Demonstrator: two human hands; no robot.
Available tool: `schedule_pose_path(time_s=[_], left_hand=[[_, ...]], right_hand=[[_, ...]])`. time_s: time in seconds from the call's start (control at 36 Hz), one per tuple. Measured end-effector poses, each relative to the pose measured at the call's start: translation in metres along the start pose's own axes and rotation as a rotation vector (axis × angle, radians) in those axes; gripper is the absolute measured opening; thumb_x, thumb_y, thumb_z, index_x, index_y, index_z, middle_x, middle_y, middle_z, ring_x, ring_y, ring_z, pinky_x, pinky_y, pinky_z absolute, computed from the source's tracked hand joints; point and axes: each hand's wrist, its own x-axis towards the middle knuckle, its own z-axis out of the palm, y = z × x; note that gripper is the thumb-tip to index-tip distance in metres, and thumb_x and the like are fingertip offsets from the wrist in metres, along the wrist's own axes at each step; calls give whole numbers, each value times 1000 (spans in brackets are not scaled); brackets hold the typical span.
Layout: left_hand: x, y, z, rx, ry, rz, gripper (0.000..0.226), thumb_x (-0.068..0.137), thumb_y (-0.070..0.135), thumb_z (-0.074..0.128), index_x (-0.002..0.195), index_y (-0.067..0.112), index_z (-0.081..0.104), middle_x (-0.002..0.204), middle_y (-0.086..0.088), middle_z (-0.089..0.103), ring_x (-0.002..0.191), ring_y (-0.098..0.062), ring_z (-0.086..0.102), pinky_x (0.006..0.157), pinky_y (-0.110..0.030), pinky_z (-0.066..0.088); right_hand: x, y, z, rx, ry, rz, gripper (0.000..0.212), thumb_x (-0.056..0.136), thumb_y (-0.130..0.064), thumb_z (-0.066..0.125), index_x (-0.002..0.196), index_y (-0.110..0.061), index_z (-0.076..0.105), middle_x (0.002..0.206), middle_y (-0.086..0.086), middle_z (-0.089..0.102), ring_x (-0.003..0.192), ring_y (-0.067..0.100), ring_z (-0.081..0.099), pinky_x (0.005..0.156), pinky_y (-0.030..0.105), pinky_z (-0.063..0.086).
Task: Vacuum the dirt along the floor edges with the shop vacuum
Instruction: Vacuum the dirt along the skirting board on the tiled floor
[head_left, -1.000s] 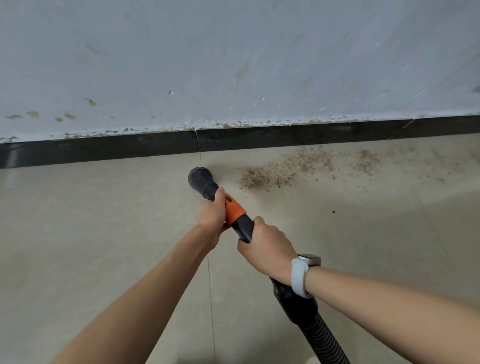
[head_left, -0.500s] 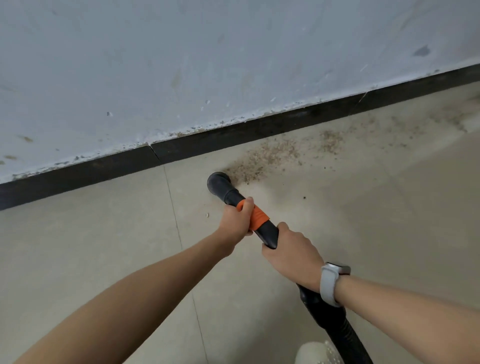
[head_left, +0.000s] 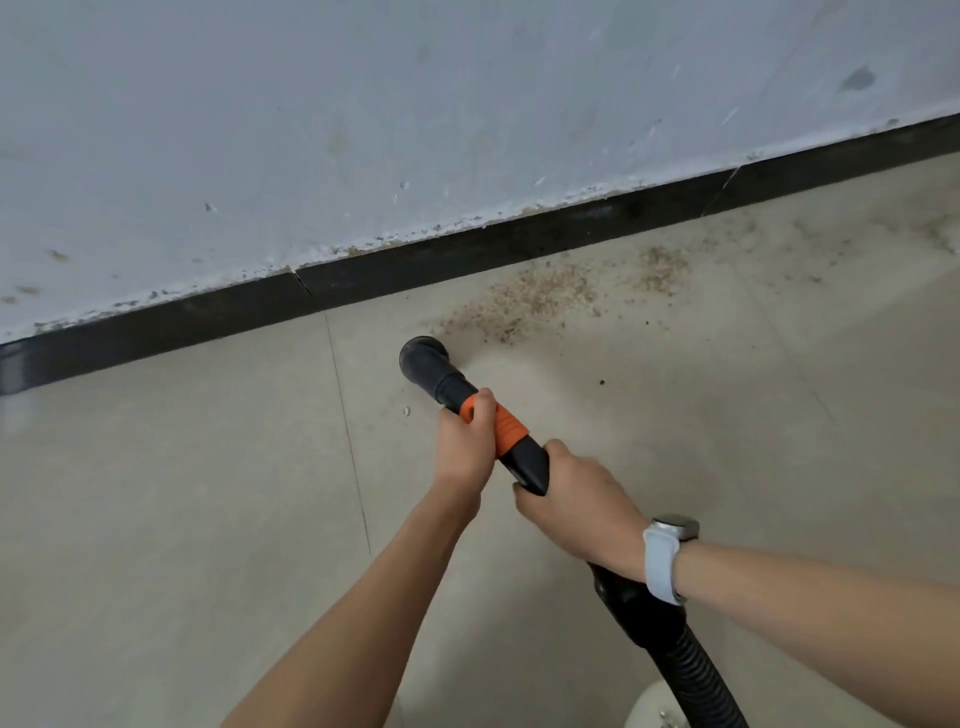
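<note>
Vacuum wand (head_left: 467, 405): rigid, light I judge; my left hand (head_left: 465, 441) wraps its orange collar, right hand (head_left: 576, 509) grips behind. Nozzle ahead of left hand; dirt (head_left: 524, 301) just beyond, rightward.

My left hand (head_left: 466, 446) wraps the wand (head_left: 488, 423) ahead of my right hand (head_left: 576, 506); the hose (head_left: 685, 670) trails behind my right wrist. The nozzle (head_left: 426, 359) lies on the floor (head_left: 182, 493) beyond my fingers (head_left: 485, 410), dirt (head_left: 524, 301) just right of it, the baseboard (head_left: 415, 262) behind.
</note>
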Motion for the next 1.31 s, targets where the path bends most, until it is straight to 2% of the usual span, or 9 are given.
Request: schedule_pose_path(time_s=[0.19,0.31,0.47,0.69,0.89,1.0,1.11,1.25,1.31], left_hand=[[-26,-19,-38,-104,243,-23,22,95,30,48,92,9,42,79,-1,42,70,-14,44,63,-27,39],[-33,-29,-60,-120,323,-42,21,94,28,48,81,14,39,77,-1,38,73,-17,42,69,-33,40],[-34,-45,-88,-145,404,-96,20,90,28,46,84,9,45,83,-8,44,77,-23,45,69,-37,40],[-31,-37,-53,-150,237,-81,22,92,27,47,78,11,45,79,-8,46,78,-25,51,79,-47,55],[-37,-37,1,-86,94,-26,22,95,26,47,80,11,42,72,-5,42,73,-23,47,69,-41,51],[-33,-29,23,-44,-11,-32,24,96,30,48,81,13,41,77,-5,44,77,-22,51,78,-47,53],[-24,-19,34,-45,-76,-10,23,97,28,48,81,15,39,77,-4,43,79,-21,48,73,-39,50],[-10,-22,25,-16,-57,-29,35,97,34,47,112,3,42,91,-7,48,84,-20,53,76,-38,52],[-3,-19,17,-4,-52,-2,31,97,33,46,107,4,44,90,-9,46,79,-19,51,66,-33,51]], right_hand=[[-9,-17,15,-48,-188,-159,23,87,-33,55,90,-17,40,71,-3,51,63,20,52,55,30,38],[-9,-28,28,-32,-296,-199,22,86,-32,56,89,-16,41,73,-1,54,60,20,52,56,30,40],[-4,-44,47,-50,-426,-267,22,86,-29,56,90,-14,41,82,6,60,60,24,56,58,31,45],[-7,-16,27,-30,-321,-164,21,85,-32,57,90,-17,43,79,3,60,60,22,59,62,35,52],[-19,30,10,-29,-157,-13,20,86,-31,55,87,-16,42,75,3,57,66,24,59,58,33,45],[-20,44,4,30,-62,77,19,86,-31,54,87,-15,44,76,7,60,67,29,63,65,40,55],[-15,45,-1,83,-11,116,19,85,-31,54,88,-15,45,77,8,61,66,31,64,66,43,57],[-6,33,0,130,-77,84,17,86,-27,55,90,-14,45,81,11,63,66,32,66,63,40,56],[0,26,1,151,-94,70,16,85,-26,55,89,-13,46,79,10,62,59,30,65,57,37,55]])
